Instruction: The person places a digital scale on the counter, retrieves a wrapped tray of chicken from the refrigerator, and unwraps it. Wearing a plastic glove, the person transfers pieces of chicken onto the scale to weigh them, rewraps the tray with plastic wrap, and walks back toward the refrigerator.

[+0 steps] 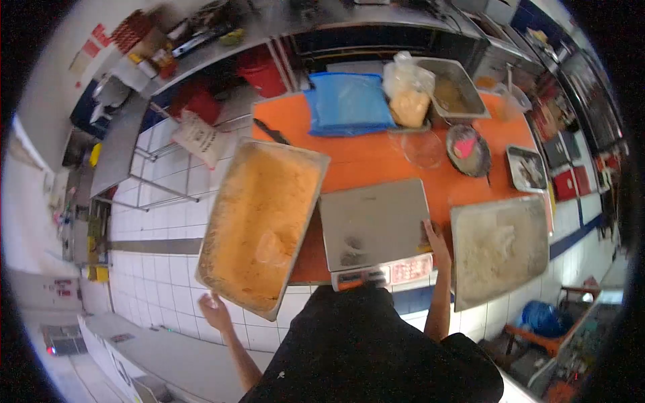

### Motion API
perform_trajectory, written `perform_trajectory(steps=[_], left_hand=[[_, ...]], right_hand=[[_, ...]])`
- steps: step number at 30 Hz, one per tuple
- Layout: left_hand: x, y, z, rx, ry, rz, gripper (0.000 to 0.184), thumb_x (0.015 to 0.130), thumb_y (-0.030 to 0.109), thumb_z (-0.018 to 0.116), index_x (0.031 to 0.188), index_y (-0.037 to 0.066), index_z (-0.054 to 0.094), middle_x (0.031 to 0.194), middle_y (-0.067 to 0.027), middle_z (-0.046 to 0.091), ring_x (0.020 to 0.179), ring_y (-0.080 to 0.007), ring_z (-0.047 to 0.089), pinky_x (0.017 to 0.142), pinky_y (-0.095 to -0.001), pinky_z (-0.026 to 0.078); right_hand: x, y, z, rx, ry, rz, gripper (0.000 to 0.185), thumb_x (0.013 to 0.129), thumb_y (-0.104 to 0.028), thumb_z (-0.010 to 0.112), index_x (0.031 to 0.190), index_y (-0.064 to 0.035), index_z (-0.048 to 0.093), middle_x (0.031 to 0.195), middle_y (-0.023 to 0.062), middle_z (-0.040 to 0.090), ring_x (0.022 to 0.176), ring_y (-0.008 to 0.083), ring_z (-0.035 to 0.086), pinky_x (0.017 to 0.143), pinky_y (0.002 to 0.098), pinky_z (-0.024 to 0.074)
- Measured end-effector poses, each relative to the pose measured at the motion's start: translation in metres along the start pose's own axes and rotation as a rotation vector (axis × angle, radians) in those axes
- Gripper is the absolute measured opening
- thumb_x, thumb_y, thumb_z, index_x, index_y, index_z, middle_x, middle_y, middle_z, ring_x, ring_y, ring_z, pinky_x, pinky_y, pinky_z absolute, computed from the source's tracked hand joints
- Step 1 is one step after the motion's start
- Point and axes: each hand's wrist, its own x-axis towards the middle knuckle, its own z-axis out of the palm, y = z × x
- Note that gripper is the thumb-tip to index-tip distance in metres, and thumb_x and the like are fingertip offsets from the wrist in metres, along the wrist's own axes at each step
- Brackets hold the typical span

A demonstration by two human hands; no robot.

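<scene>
My left hand (213, 311) is just off the lower left corner of a deep metal tray (310, 156), with loosely bent fingers and nothing visible in it. Orange breading-like crumbs (262, 201) coat the tray, which juts past the table's left edge. My right hand (437, 243) lies along the right side of a digital scale (376, 221), its fingers stretched out and seemingly touching it. The scale's flat metal platform carries only a dark smudge or reflection. Right of that hand, a second metal tray (500, 269) holds a pale, whitish layer.
On the orange table (349, 158) are a blue plastic package (351, 104), a bag of orange crumbs (410, 104), a deep metal pan (457, 94), a dark bowl with a pink scraper (465, 146), a small metal tray (526, 168) and a knife (271, 131). A sack (200, 139) stands beyond the left edge.
</scene>
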Motion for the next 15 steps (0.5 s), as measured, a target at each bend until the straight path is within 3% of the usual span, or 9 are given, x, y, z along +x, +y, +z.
perform_trajectory(steps=[4,7,8,9,10,12,13,14,15], left_hand=[[0.084,0.05,0.028,0.035,0.0,0.412,0.034,0.081,0.028,0.066,0.101,0.003,0.055,0.096,-0.0136,0.058,0.09,-0.0321,0.053,0.078,-0.0416,0.044],[0.136,0.076,0.083,0.035,-0.073,0.645,0.041,0.083,0.036,0.061,0.106,0.003,0.055,0.095,-0.017,0.06,0.088,-0.0377,0.056,0.077,-0.0471,0.045],[0.147,0.083,0.1,0.019,-0.104,0.66,0.041,0.083,0.036,0.061,0.106,0.003,0.055,0.095,-0.017,0.06,0.088,-0.0377,0.056,0.077,-0.0471,0.045],[0.155,0.092,0.117,0.18,-0.217,0.495,0.046,0.084,0.043,0.055,0.104,0.002,0.057,0.092,-0.0187,0.062,0.085,-0.0392,0.058,0.075,-0.0484,0.046],[0.158,0.094,0.131,0.347,-0.331,0.332,0.053,0.085,0.051,0.05,0.101,0.001,0.059,0.089,-0.0205,0.063,0.082,-0.0407,0.06,0.073,-0.0497,0.046],[0.176,0.088,0.142,0.351,-0.419,0.367,0.058,0.085,0.055,0.046,0.096,0.001,0.061,0.087,-0.0225,0.063,0.081,-0.0411,0.061,0.073,-0.0507,0.047],[0.18,0.086,0.144,0.364,-0.464,0.368,0.064,0.084,0.06,0.041,0.09,0.0,0.064,0.085,-0.0244,0.064,0.08,-0.0416,0.062,0.072,-0.0516,0.047],[0.178,0.082,0.144,0.371,-0.477,0.374,0.064,0.084,0.06,0.041,0.09,0.0,0.064,0.085,-0.0244,0.064,0.08,-0.0416,0.062,0.072,-0.0516,0.047],[0.176,0.082,0.144,0.348,-0.394,0.391,0.062,0.084,0.058,0.043,0.085,0.0,0.065,0.082,-0.0246,0.064,0.079,-0.0408,0.062,0.07,-0.0509,0.048]], right_hand=[[-0.027,0.076,0.009,0.104,0.157,-0.19,0.067,0.09,-0.051,0.044,0.125,0.0064,0.046,0.117,0.0183,0.055,0.111,0.0293,0.05,0.096,0.035,0.0349],[-0.104,0.073,0.044,-0.156,0.86,-0.196,0.052,0.095,-0.037,0.039,0.118,0.0095,0.047,0.117,0.0256,0.051,0.108,0.0352,0.048,0.096,0.0407,0.0354],[-0.108,0.104,0.051,-0.052,0.81,0.049,0.052,0.095,-0.036,0.036,0.119,0.0092,0.046,0.122,0.0263,0.047,0.115,0.0362,0.045,0.097,0.0419,0.0336],[-0.115,0.121,0.072,0.34,0.828,0.181,0.052,0.094,-0.038,0.034,0.12,0.0047,0.048,0.124,0.0221,0.048,0.117,0.0336,0.043,0.099,0.0407,0.0331],[-0.146,0.108,0.092,0.904,0.539,0.161,0.05,0.094,-0.039,0.032,0.126,-0.0027,0.046,0.128,0.016,0.045,0.119,0.0304,0.041,0.1,0.0437,0.0326],[-0.149,0.098,0.106,1.572,0.021,0.541,0.053,0.093,-0.045,0.032,0.133,-0.0103,0.035,0.13,0.0096,0.041,0.118,0.0298,0.039,0.099,0.0584,0.0299],[-0.148,0.092,0.119,1.576,-0.031,0.666,0.055,0.09,-0.048,0.035,0.13,-0.0096,0.038,0.125,0.0104,0.042,0.114,0.0286,0.041,0.097,0.0573,0.0319],[-0.156,0.054,0.131,1.434,0.057,0.636,0.057,0.089,-0.051,0.035,0.128,-0.0094,0.04,0.123,0.0126,0.041,0.116,0.0295,0.04,0.096,0.057,0.0324],[-0.147,0.065,0.142,1.341,0.042,0.471,0.076,0.085,-0.064,0.026,0.133,-0.0059,0.036,0.134,0.0174,0.034,0.123,0.0379,0.035,0.096,0.065,0.0269]])
